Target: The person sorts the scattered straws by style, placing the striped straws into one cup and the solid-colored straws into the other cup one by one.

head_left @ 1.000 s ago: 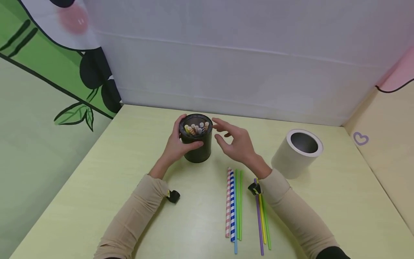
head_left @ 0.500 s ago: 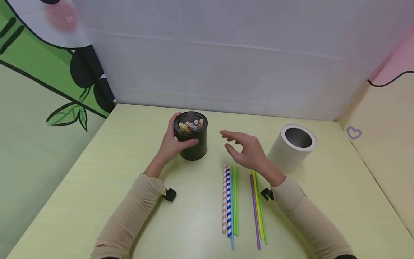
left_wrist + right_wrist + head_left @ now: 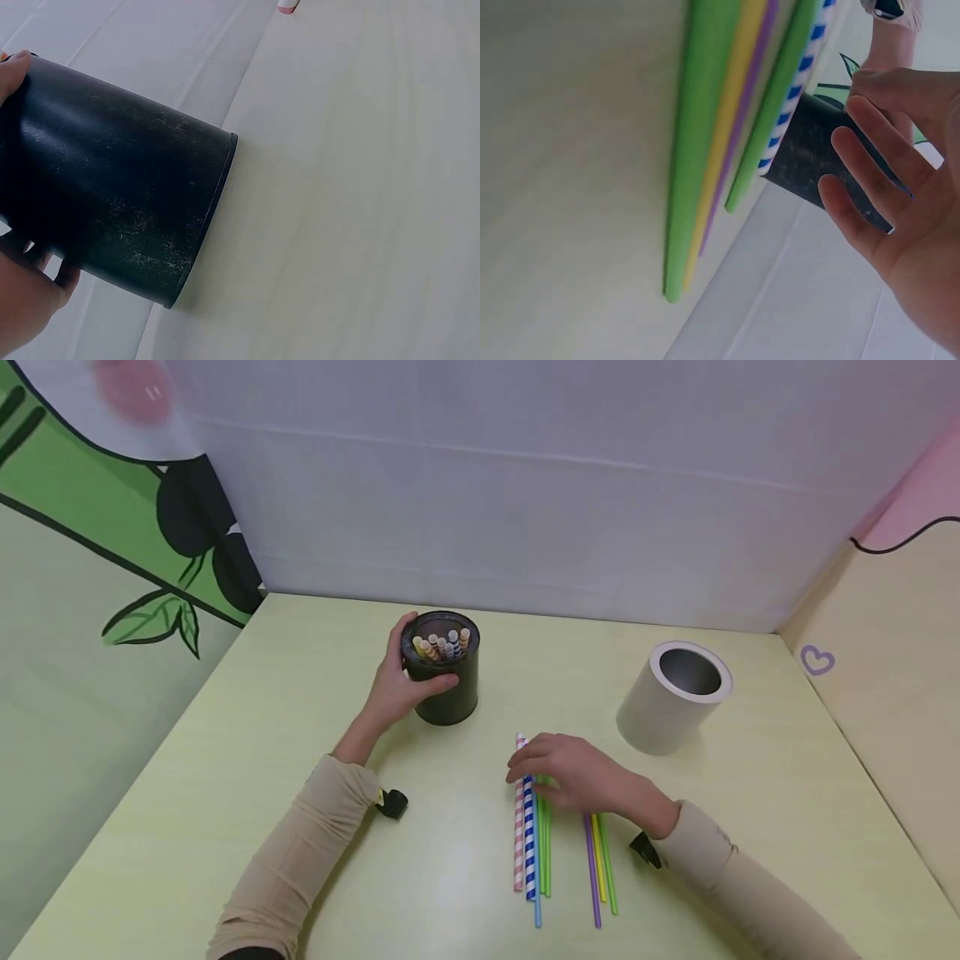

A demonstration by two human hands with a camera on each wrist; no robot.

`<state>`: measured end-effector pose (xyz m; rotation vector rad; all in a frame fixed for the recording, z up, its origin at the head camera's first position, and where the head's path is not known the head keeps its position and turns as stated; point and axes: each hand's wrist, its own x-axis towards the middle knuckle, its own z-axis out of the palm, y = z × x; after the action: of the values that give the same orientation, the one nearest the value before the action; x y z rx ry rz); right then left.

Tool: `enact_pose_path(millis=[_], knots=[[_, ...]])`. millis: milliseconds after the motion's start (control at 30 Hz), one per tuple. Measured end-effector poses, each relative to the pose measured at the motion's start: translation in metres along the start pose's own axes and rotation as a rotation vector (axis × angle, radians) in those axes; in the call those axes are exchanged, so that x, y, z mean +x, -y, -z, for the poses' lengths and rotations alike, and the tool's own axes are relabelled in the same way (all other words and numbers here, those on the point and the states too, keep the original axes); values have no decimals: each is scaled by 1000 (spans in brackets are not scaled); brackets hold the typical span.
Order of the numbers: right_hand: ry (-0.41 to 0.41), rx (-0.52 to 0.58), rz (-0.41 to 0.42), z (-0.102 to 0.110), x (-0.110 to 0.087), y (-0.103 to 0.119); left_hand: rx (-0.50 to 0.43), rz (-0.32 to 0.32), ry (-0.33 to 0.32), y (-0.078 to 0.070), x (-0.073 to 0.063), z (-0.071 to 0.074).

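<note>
My left hand [image 3: 390,691] grips the side of a black cylindrical holder [image 3: 456,697], thumb across the front and fingers around its left side. Several paper straws [image 3: 442,647] stand inside it. My right hand [image 3: 577,770] is over the upper ends of a group of straws on the table: a pink-striped straw [image 3: 518,852], a blue-striped straw [image 3: 529,843], a light blue straw [image 3: 537,912] and green straws [image 3: 546,860]. In the right wrist view its fingers [image 3: 855,150] are slightly bent, with nothing seen held between them.
A purple straw [image 3: 592,877], a yellow straw [image 3: 599,868] and another green straw [image 3: 608,881] lie to the right of that group. A white cylindrical holder [image 3: 654,714] stands at the back right of the pale table [image 3: 300,677]. Behind rises a light fabric backdrop [image 3: 487,518].
My right hand has moved away from the black holder, first right, then down toward me over the straws. My left hand keeps its grip on the holder. The head view has shifted slightly.
</note>
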<state>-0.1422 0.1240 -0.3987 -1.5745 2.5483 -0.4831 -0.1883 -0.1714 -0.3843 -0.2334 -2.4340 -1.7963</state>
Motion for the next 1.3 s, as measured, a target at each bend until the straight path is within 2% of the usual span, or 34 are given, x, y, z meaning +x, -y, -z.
enact_pose_path(millis=[100, 267, 600, 867, 1300], knots=[[43, -5, -10, -2, -2, 5, 7, 5, -1, 1, 1, 0], [69, -28, 2, -7, -6, 10, -2, -11, 2, 0, 1, 1], [144, -42, 73, -16, -14, 28, 4, -5, 4, -2, 0, 1], [135, -91, 177, -21, -18, 40, 7, -16, -2, -4, 1, 1], [159, -100, 201, -25, -17, 45, -20, -5, 9, -1, 0, 1]])
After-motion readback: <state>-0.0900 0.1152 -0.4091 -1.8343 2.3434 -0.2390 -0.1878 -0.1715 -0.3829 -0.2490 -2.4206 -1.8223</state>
